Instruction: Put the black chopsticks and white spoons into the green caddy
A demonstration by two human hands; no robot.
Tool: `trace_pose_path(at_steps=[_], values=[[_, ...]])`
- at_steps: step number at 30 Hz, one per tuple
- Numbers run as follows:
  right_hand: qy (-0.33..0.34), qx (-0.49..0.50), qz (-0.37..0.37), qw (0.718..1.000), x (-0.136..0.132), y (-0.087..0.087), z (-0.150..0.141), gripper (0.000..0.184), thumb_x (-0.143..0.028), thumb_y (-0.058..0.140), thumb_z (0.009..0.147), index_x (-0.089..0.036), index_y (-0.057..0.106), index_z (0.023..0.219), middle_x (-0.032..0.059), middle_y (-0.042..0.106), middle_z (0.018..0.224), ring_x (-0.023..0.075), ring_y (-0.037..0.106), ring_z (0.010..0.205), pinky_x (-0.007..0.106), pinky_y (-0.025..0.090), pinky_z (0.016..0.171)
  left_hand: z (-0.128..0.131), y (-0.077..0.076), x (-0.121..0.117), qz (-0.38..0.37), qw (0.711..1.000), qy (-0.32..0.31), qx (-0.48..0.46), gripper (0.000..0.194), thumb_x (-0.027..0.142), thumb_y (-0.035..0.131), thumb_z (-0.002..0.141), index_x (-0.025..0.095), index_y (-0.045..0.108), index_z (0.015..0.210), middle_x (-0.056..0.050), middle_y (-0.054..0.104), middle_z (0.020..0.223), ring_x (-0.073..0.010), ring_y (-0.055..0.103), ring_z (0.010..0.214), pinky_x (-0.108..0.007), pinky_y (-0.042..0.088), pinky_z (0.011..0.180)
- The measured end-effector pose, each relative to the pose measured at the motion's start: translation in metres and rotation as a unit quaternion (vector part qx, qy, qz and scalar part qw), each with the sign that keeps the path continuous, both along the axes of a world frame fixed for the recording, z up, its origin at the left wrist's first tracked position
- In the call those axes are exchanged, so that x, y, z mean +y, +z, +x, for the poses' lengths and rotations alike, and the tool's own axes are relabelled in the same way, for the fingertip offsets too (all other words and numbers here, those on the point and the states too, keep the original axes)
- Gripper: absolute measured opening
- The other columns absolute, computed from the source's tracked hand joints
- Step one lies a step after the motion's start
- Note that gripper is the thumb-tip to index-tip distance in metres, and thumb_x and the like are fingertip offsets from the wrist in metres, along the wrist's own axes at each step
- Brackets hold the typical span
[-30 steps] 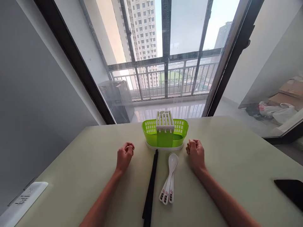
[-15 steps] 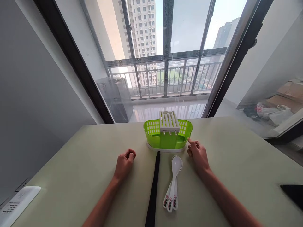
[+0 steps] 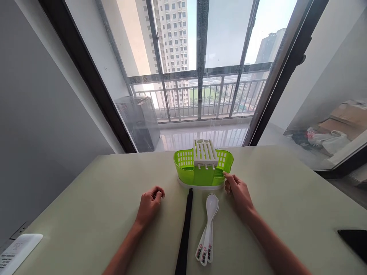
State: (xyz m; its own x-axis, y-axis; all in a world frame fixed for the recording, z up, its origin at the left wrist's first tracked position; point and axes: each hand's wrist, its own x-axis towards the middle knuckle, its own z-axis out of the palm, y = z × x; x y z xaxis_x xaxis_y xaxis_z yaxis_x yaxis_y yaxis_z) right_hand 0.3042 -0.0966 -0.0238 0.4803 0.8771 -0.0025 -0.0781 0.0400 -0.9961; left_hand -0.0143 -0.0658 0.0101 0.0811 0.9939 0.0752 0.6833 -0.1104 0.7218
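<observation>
A bright green cutlery holder (image 3: 204, 177) with a white slatted top (image 3: 205, 152) and small hooks stands upright near the far side of the table. My right hand (image 3: 238, 193) is at its front right corner, thumb and forefinger pinching the rim; the other fingers curl under. Loosely curled on the table to the left, my left hand (image 3: 150, 202) has nothing visible in it. Between my hands lie black chopsticks (image 3: 185, 229) in a narrow bundle. Beside them, white spoons (image 3: 211, 210) overlap, bowls stacked away from me and printed handles fanned towards me.
The pale table (image 3: 114, 191) ends at a large sliding window. A white printed object (image 3: 21, 250) lies at its left edge, and a dark pointed object (image 3: 354, 240) at its right. Behind glass on the right are cardboard boxes (image 3: 348, 122) and a white bag.
My right hand's fingertips have shifted slightly left along the holder's front right rim. The whole view has tilted a little upward. My left hand stays where it was.
</observation>
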Motion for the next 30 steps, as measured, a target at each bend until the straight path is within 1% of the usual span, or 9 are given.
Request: trace_pose_path(at_steps=[3,5,8,11,14,21,26,30], values=[[0.022,0.031,-0.021,0.999,0.001,-0.004,0.001,0.046,-0.062,0.067,0.082,-0.023,0.049,0.064,-0.0048,0.047,0.057,0.0124,0.039,0.053,0.026,0.033,0.05,0.0,0.0,0.0,0.001,1.0,0.0,0.0,0.026,0.032,0.041,0.083,0.02,0.062,0.072,0.006,0.04,0.054,-0.012,0.031,0.05,-0.025,0.027,0.054],[0.021,0.03,-0.016,0.999,0.0,-0.007,0.001,0.046,-0.061,0.066,0.083,-0.022,0.05,0.065,-0.005,0.047,0.058,0.0125,0.039,0.055,0.026,0.032,0.051,0.0,0.001,0.0,0.003,1.0,0.0,0.002,0.026,0.031,0.041,0.083,0.021,0.062,0.072,0.006,0.042,0.054,-0.012,0.033,0.051,-0.025,0.028,0.054],[0.006,0.002,0.0,1.0,-0.002,-0.01,-0.002,0.048,-0.063,0.063,0.085,-0.023,0.047,0.064,-0.0059,0.043,0.056,0.0124,0.037,0.054,0.026,0.031,0.051,0.0,0.002,-0.001,0.007,1.0,-0.002,0.003,0.026,0.032,0.042,0.084,0.021,0.063,0.073,0.006,0.045,0.056,-0.0123,0.035,0.051,-0.025,0.028,0.054],[0.004,-0.037,0.022,0.999,-0.006,-0.01,-0.006,0.054,-0.065,0.054,0.091,-0.024,0.041,0.058,-0.0057,0.04,0.05,0.0125,0.035,0.05,0.027,0.031,0.05,0.0,0.002,-0.002,0.013,1.0,-0.006,0.005,0.026,0.031,0.042,0.084,0.021,0.064,0.073,0.005,0.049,0.057,-0.0128,0.038,0.052,-0.025,0.029,0.054],[0.008,-0.045,0.032,0.998,-0.009,-0.008,-0.009,0.059,-0.064,0.046,0.094,-0.025,0.039,0.052,-0.0049,0.038,0.045,0.0129,0.034,0.046,0.028,0.032,0.05,0.001,0.002,-0.003,0.017,1.0,-0.012,0.014,0.026,0.031,0.042,0.083,0.021,0.064,0.073,0.004,0.05,0.058,-0.0133,0.04,0.053,-0.025,0.03,0.055],[0.01,-0.034,0.037,0.999,-0.008,-0.01,-0.01,0.056,-0.064,0.052,0.09,-0.025,0.039,0.052,-0.006,0.036,0.044,0.0126,0.031,0.046,0.029,0.03,0.05,0.005,0.003,-0.005,0.019,0.999,-0.029,0.03,0.027,0.031,0.04,0.084,0.021,0.062,0.071,0.003,0.052,0.059,-0.0141,0.044,0.055,-0.026,0.033,0.059],[0.024,-0.032,0.04,0.998,-0.012,-0.006,-0.012,0.057,-0.061,0.049,0.093,-0.026,0.039,0.05,-0.0053,0.035,0.043,0.0132,0.031,0.044,0.03,0.03,0.05,0.003,-0.001,-0.005,0.029,0.998,-0.043,0.048,0.027,0.03,0.04,0.085,0.021,0.062,0.072,0.002,0.057,0.062,-0.0148,0.047,0.056,-0.026,0.034,0.06],[0.038,-0.059,0.044,0.997,-0.015,-0.003,-0.014,0.06,-0.065,0.047,0.093,-0.026,0.039,0.048,-0.0037,0.037,0.044,0.0141,0.033,0.046,0.03,0.032,0.053,0.002,-0.005,-0.005,0.044,0.994,-0.071,0.071,0.025,0.027,0.041,0.087,0.021,0.061,0.073,0.001,0.062,0.067,-0.0153,0.05,0.059,-0.027,0.035,0.061]])
